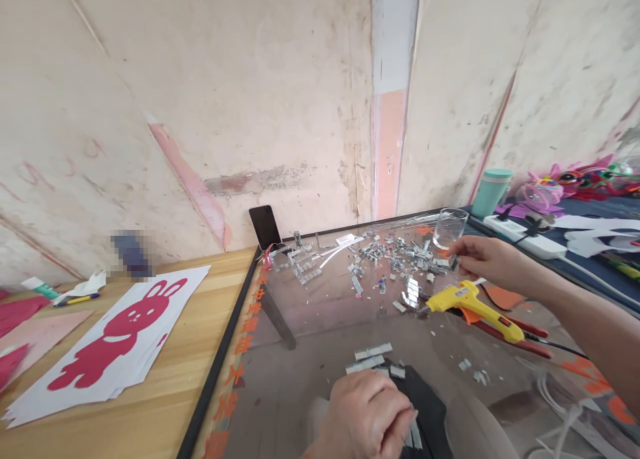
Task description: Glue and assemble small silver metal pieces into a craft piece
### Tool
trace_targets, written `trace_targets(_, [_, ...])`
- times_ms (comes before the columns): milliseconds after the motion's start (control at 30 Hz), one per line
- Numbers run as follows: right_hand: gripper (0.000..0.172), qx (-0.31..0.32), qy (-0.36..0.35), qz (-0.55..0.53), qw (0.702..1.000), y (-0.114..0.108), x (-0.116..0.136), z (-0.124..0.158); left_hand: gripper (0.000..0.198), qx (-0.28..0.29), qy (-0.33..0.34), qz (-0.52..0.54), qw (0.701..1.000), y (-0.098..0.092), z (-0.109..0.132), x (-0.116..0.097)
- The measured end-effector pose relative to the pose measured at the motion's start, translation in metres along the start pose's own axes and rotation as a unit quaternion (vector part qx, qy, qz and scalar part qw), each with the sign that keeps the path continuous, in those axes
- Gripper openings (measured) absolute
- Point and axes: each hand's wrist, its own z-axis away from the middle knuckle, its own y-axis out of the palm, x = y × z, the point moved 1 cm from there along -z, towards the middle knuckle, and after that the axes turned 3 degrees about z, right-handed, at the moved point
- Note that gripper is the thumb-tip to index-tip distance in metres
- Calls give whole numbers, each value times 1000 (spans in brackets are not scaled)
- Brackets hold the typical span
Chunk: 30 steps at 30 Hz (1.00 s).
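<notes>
My left hand (pixel 367 416) is at the bottom middle, fingers curled round a small stack of silvery mirror strips (pixel 413 436) over a dark piece on the glass table (pixel 310 332). More strips (pixel 373 356) lie just beyond it. My right hand (pixel 487 259) reaches out at the right, fingers pinched on a small silvery piece near a heap of mirror bits (pixel 395 256). A yellow glue gun (pixel 473 302) lies just below that hand.
An empty drinking glass (pixel 450 227) stands behind my right hand. A dark phone (pixel 265 227) leans on the wall. On the wooden table at left lie sheets with a red rabbit cut-out (pixel 117 336). A teal cup (pixel 491 191), power strip (pixel 523 236) and colourful craft pieces sit at far right.
</notes>
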Motion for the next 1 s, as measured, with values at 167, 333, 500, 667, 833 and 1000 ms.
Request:
trace_targets(167, [14, -21, 0, 99, 995, 5, -23, -28, 23, -6, 7, -8, 1000, 1, 2, 2])
trace_targets(333, [26, -43, -21, 192, 980, 13, -23, -45, 22, 8, 4, -10, 1000, 2, 1, 1])
trace_targets(500, [27, -25, -42, 260, 964, 27, -11, -54, 22, 21, -13, -10, 1000, 0, -1, -2])
trace_targets(667, [23, 102, -89, 294, 946, 48, 0, -50, 22, 53, -37, -16, 998, -2, 0, -4])
trace_targets(833, [19, 178, -98, 336, 920, 64, 7, -46, 24, 70, -41, -21, 996, -1, 2, -4])
trace_targets(1000, [21, 195, -98, 360, 907, 69, 15, -47, 26, 73, -42, -28, 996, -1, 1, -4])
